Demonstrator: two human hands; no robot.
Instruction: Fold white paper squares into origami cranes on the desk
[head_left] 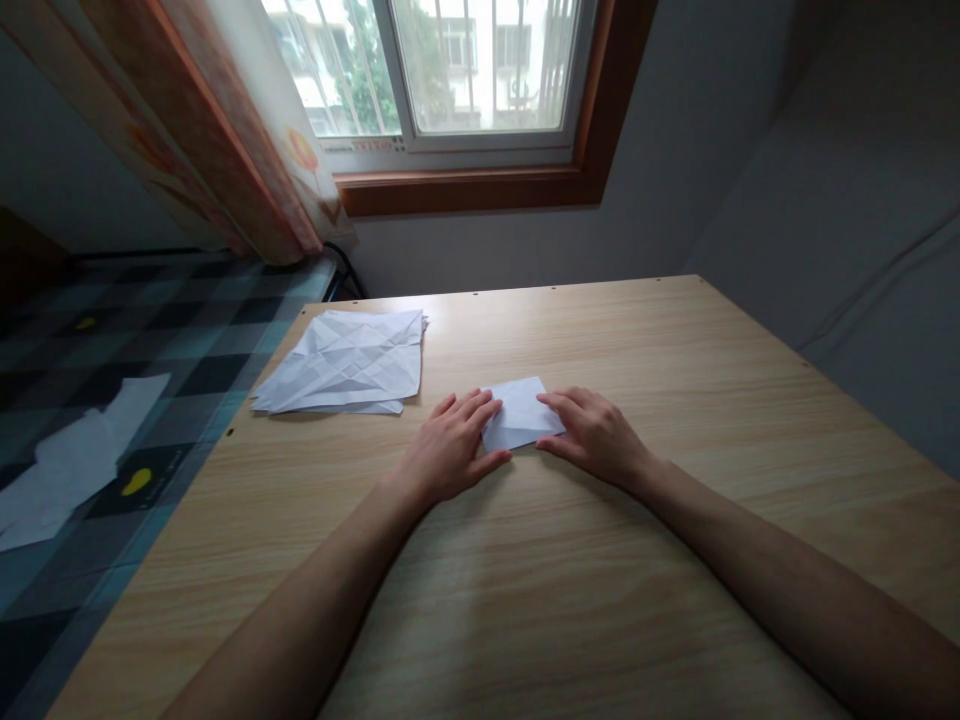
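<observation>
A small folded sheet of white paper (520,408) lies on the wooden table (480,600), between my two hands. My left hand (456,440) grips its left edge, fingers curved over the top and thumb at the near corner. On the opposite side, my right hand (598,432) holds the right edge between fingers and thumb. A faint crease runs across the paper. The fingertips cover parts of both its side edges.
A stack of creased white sheets (360,355) rests at the table's far left. Beyond the left edge, more white paper (75,455) lies on a checked cloth (45,640). A window (480,70) and a curtain (217,120) stand behind.
</observation>
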